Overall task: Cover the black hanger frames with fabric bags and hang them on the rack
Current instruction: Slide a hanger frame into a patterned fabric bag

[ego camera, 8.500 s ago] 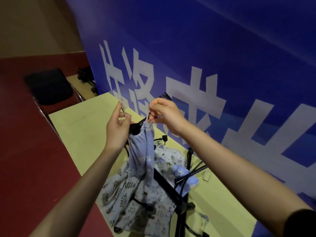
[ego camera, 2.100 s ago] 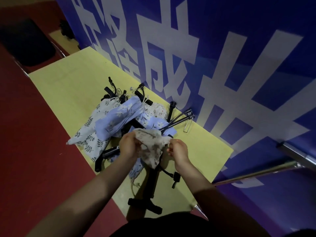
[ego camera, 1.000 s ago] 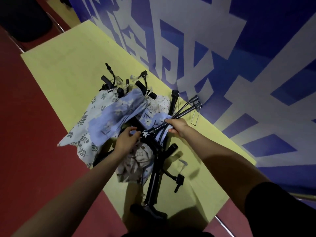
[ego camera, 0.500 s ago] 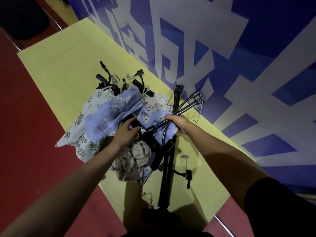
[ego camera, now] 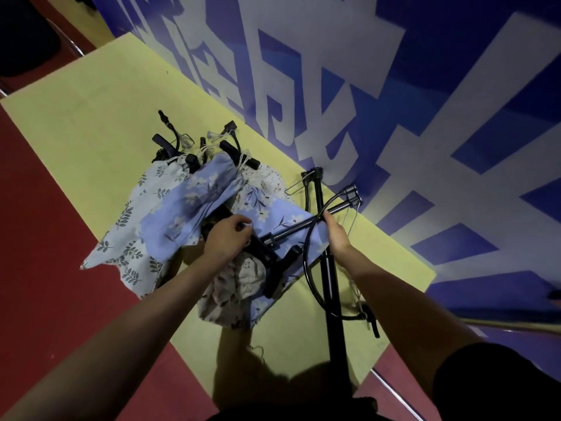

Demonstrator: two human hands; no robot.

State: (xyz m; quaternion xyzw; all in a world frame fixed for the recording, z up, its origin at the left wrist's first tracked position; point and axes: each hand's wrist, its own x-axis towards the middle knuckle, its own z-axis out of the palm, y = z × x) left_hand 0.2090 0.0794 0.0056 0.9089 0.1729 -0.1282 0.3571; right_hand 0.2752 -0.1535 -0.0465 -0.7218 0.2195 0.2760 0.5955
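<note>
A black rack [ego camera: 332, 268] stands on the yellow table [ego camera: 91, 117], its pole running toward me. Several fabric-covered hanger frames hang from its arms: a blue floral bag [ego camera: 188, 205], a white leaf-print bag [ego camera: 130, 226] and a beige printed bag [ego camera: 239, 284] below. My left hand [ego camera: 226, 241] has its fingers curled at the hub of the rack, over the fabric. My right hand [ego camera: 335, 232] grips a bare black hanger frame [ego camera: 306, 262] where it crosses a rack arm [ego camera: 303, 226].
A blue banner wall with white characters [ego camera: 364, 101] rises right behind the table. Red floor [ego camera: 45, 268] lies to the left. A dark chair [ego camera: 24, 47] stands at the far left. A metal rail [ego camera: 516, 323] runs at the right.
Since one second ago the rack pole has swung upright toward me. My right hand has slid outward along the rack arm with the bare frame. My left hand stays at the hub.
</note>
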